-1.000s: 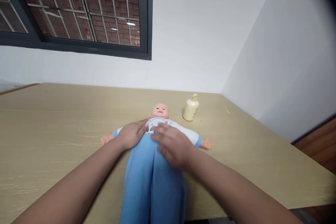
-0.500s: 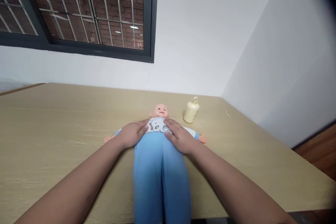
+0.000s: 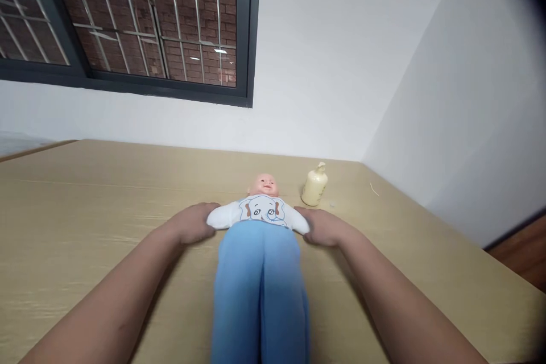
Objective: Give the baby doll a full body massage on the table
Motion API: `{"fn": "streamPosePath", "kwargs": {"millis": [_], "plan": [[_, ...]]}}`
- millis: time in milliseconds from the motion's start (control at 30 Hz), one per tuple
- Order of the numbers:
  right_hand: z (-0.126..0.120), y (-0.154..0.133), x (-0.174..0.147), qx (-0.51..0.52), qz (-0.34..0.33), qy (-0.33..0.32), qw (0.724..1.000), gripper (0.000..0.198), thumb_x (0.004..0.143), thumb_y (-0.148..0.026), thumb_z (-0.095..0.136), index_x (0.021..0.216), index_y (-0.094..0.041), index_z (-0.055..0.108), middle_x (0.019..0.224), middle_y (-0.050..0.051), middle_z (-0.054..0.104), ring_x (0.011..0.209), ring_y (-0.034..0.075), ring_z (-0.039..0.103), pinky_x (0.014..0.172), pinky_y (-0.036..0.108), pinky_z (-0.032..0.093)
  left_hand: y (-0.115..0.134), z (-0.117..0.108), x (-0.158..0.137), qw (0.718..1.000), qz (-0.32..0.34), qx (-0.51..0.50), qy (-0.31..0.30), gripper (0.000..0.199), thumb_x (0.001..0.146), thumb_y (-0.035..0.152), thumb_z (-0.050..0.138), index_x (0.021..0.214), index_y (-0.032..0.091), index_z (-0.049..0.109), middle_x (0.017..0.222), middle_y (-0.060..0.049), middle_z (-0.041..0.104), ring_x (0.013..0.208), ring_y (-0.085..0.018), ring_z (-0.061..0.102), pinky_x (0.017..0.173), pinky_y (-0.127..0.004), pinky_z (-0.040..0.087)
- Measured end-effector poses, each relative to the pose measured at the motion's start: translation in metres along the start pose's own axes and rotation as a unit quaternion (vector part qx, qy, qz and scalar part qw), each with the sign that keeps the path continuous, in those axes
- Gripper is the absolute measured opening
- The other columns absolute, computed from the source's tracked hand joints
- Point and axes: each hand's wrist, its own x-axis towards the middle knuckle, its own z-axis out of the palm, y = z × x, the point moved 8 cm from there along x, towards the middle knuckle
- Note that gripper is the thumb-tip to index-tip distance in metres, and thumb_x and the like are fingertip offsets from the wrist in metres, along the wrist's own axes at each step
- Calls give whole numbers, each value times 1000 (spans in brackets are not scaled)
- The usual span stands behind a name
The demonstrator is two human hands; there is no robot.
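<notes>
A baby doll (image 3: 265, 185) lies on its back on the table, its head toward the wall. It wears a white top (image 3: 262, 209) with an elephant face and light blue trousers (image 3: 260, 290). My left hand (image 3: 197, 223) is closed round the end of the doll's sleeve on the left. On the other side, my right hand (image 3: 322, 226) wraps the opposite sleeve end. Both doll hands are hidden under my grip, and the arms stretch out sideways.
A cream pump bottle (image 3: 314, 186) stands to the right of the doll's head. Near it lie a small pale bit (image 3: 333, 205) and a thin strand (image 3: 374, 189). The tan tabletop (image 3: 106, 210) meets a white wall (image 3: 319, 68) below a barred window (image 3: 162, 23).
My hands have slid outward from the doll's chest along its arms to the sleeve ends. The elephant print shows fully now. The view has tilted slightly up.
</notes>
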Motion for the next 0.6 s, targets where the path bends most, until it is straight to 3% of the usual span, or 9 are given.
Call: {"fn": "streamPosePath", "kwargs": {"millis": [100, 200, 300, 433, 533, 600], "plan": [[1, 17, 4, -42, 54, 21, 997, 44, 65, -15, 64, 106, -31, 71, 97, 3, 76, 84, 27, 68, 63, 30, 43, -22, 4, 5, 999, -49, 8, -5, 32, 67, 31, 63, 96, 24, 74, 98, -8, 78, 84, -31, 72, 66, -30, 48], [-6, 36, 8, -81, 113, 68, 988, 27, 67, -26, 70, 93, -25, 72, 87, 7, 74, 75, 27, 67, 57, 30, 39, -45, -5, 7, 993, -105, 26, 47, 32, 68, 32, 61, 96, 23, 72, 96, -11, 77, 84, -32, 71, 61, -30, 45], [-20, 57, 7, -89, 167, 120, 975, 41, 66, -53, 76, 90, -20, 72, 83, 12, 73, 71, 28, 67, 55, 31, 39, -66, -17, 8, 984, -144, 35, 101, 33, 68, 37, 62, 96, 21, 71, 93, -12, 76, 85, -32, 69, 59, -29, 42], [-26, 86, 8, -10, 195, 143, 970, 61, 60, -71, 74, 92, -19, 73, 86, 13, 73, 73, 27, 68, 56, 31, 42, -87, -19, 10, 979, -175, -21, 104, 32, 68, 48, 66, 82, 19, 69, 78, -8, 72, 73, -26, 67, 54, -27, 38], [-17, 100, 14, 80, 173, 141, 972, 55, 58, -63, 81, 90, -20, 71, 87, 9, 72, 74, 23, 66, 57, 28, 42, -95, -10, 9, 969, -177, -150, 88, 36, 67, 48, 71, 86, 17, 68, 62, -2, 64, 55, -18, 58, 49, -24, 34], [-7, 107, 19, 194, 150, 140, 959, 49, 59, -53, 85, 88, -18, 68, 78, 5, 70, 67, 18, 63, 54, 25, 40, -100, -3, 8, 945, -176, -262, 84, 38, 68, 45, 74, 92, 16, 68, 57, 1, 59, 48, -13, 50, 44, -22, 30]]}}
